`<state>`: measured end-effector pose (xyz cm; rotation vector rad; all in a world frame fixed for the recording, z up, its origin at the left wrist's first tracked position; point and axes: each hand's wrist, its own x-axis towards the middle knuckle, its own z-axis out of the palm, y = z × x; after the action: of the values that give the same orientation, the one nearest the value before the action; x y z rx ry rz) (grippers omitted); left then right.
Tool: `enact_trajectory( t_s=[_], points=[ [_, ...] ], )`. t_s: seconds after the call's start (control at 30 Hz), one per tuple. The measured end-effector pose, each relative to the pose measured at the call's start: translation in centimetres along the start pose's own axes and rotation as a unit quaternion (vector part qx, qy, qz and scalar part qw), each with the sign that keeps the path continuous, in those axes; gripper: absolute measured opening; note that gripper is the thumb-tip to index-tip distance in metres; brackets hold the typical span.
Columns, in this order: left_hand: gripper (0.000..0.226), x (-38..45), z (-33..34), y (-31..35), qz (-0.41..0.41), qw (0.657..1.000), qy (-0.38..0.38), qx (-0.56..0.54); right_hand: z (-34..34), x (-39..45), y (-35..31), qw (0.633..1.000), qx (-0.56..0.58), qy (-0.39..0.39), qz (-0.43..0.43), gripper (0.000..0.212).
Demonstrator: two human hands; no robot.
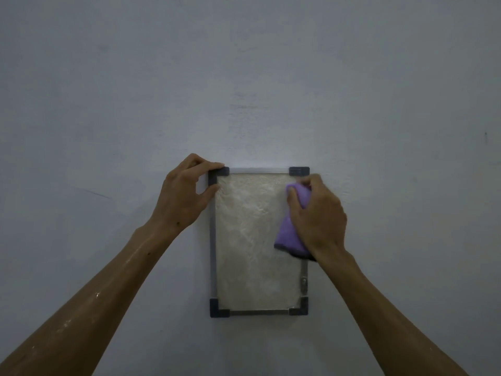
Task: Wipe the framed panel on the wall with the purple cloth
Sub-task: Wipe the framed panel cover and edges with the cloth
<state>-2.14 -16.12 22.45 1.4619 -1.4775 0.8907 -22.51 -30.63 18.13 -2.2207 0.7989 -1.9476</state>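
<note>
A framed panel [252, 240] hangs upright on the wall, with a pale mottled face, a thin metal frame and dark corner pieces. My left hand [184, 194] pinches the frame's top left corner between thumb and fingers. My right hand [317, 215] grips a bunched purple cloth [288, 234] and holds it against the panel's upper right part, close to the right edge. The cloth's lower end hangs below my palm. My right hand hides part of the right side of the frame.
The wall [244, 77] around the panel is plain grey-white plaster. A small metal clip [304, 280] sits on the frame's right side near the bottom. A small dark mark [485, 135] shows far right on the wall.
</note>
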Motion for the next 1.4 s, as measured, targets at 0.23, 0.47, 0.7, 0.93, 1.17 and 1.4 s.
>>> enact_trajectory(
  t_s=[0.23,0.47,0.7,0.93,1.17,1.4],
  points=[
    [0.044,-0.1,0.2,0.0,-0.001,1.0,0.004,0.004,1.5,0.3,-2.5,0.998,-0.049,0.012,-0.033,0.019],
    [0.043,0.1,0.1,0.0,0.0,1.0,-0.005,0.008,3.7,-0.7,-5.1,0.998,-0.053,0.037,0.001,0.023],
    [0.041,-0.1,0.4,0.1,0.001,1.0,0.009,0.0,2.9,-0.3,-3.9,0.988,-0.051,0.121,0.085,0.021],
    [0.042,-0.2,0.6,-0.2,-0.002,1.0,0.009,-0.001,2.9,0.1,-3.3,0.988,-0.051,0.126,0.076,0.022],
    [0.043,-0.2,0.6,-0.1,-0.005,1.0,0.007,0.0,3.2,-0.3,-3.3,0.991,-0.053,0.116,0.041,0.021],
    [0.041,-0.2,0.5,0.0,-0.008,1.0,0.004,0.003,3.3,-1.2,-3.3,0.995,-0.066,0.01,-0.07,0.02]
  ],
)
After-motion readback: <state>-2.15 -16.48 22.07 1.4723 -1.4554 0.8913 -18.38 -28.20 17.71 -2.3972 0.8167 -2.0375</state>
